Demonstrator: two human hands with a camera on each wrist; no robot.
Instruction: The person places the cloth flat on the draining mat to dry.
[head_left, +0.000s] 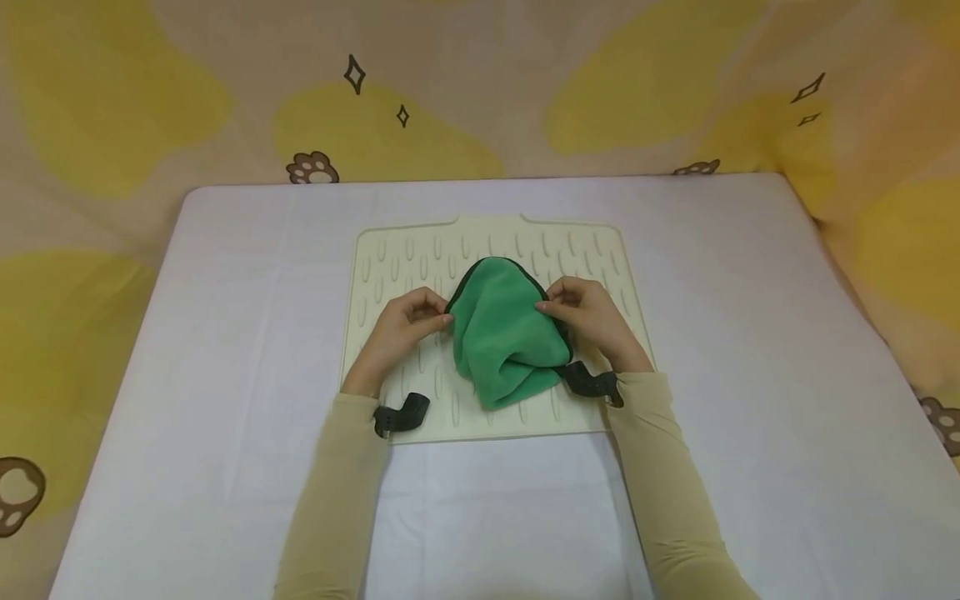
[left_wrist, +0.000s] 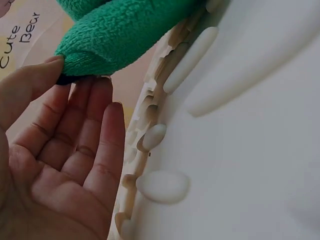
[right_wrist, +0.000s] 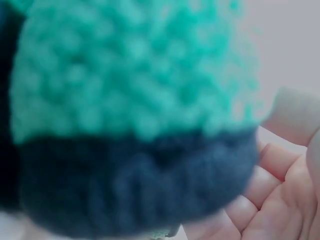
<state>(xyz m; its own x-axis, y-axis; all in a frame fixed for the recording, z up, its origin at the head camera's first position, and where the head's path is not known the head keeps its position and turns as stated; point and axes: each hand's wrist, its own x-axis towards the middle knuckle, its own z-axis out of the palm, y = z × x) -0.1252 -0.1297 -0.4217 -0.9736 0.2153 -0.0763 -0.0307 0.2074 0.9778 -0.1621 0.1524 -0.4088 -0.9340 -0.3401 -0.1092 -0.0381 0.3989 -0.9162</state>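
A green cloth [head_left: 498,325] with dark edging hangs in loose folds between my two hands, over a cream ribbed mat [head_left: 420,417]. My left hand [head_left: 405,325] pinches its left edge between thumb and fingertips; the left wrist view shows the grip at a corner of the fuzzy green cloth [left_wrist: 115,40]. On the other side, my right hand [head_left: 588,312] pinches the dark-trimmed right edge. Close to the right wrist camera, the cloth [right_wrist: 135,75] fills most of the picture and hides part of that hand [right_wrist: 280,195].
The mat lies on a table with a white cover [head_left: 225,333]. Behind the table hangs a patterned yellow and beige curtain [head_left: 480,83]. Black wrist cameras sit on both wrists, the right camera [head_left: 588,382] against the cloth's lower right edge.
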